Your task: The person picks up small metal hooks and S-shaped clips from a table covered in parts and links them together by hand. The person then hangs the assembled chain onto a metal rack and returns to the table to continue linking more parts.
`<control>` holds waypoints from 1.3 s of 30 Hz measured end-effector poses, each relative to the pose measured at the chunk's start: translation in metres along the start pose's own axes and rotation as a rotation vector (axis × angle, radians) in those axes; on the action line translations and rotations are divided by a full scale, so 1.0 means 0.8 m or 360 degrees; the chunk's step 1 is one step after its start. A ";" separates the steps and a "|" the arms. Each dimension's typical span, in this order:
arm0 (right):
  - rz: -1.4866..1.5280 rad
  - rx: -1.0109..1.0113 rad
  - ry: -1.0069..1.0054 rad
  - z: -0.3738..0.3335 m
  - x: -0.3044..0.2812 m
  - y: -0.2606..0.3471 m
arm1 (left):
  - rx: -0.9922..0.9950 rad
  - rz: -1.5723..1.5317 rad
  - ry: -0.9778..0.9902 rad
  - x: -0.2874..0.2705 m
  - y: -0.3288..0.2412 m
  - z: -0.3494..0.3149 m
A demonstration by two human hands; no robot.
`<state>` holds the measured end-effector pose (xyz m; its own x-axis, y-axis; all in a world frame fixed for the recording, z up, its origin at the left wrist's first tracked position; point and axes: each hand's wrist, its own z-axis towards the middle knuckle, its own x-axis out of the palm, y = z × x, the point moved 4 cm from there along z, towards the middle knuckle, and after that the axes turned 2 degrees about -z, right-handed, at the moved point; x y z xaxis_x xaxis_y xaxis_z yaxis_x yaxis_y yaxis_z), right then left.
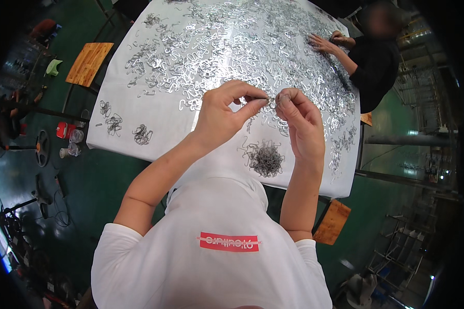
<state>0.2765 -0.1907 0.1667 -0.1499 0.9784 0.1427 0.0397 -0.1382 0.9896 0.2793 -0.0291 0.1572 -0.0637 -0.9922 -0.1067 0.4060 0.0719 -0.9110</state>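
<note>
My left hand [224, 110] and my right hand [302, 121] meet fingertip to fingertip above the white tabletop [157, 113]. Both are closed in a pinch. A small bent metal hook [272, 101] shows between the fingertips, mostly covered by them. Many shiny S-shaped metal hooks [211, 56] lie spread across the table beyond my hands. Closer to me, below and between my forearms, a dense pile of darker wire hooks [266, 158] sits by the near edge.
Small clumps of hooks [142, 134] lie at the table's left. At the far right a co-worker's hands [322, 44] reach over the hooks. Wooden stools [89, 63] stand beside the table. A red container [64, 130] is on the green floor at left.
</note>
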 end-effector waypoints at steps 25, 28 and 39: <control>-0.0077 -0.0325 -0.0108 0.015 0.013 0.035 | 0.0404 0.1481 0.0443 -0.015 0.298 -0.126; -0.0070 -0.0310 -0.0049 0.018 0.016 0.036 | 0.0247 0.1306 0.0263 -0.025 0.279 -0.101; -0.0050 -0.0378 0.0055 0.039 0.030 0.040 | -0.0281 -0.0274 -0.0179 -0.076 0.063 0.034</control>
<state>0.3050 -0.1669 0.2008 -0.1810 0.9775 0.1081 -0.1983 -0.1439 0.9695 0.3289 0.0317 0.1284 -0.0121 -0.9957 0.0917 0.2323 -0.0920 -0.9683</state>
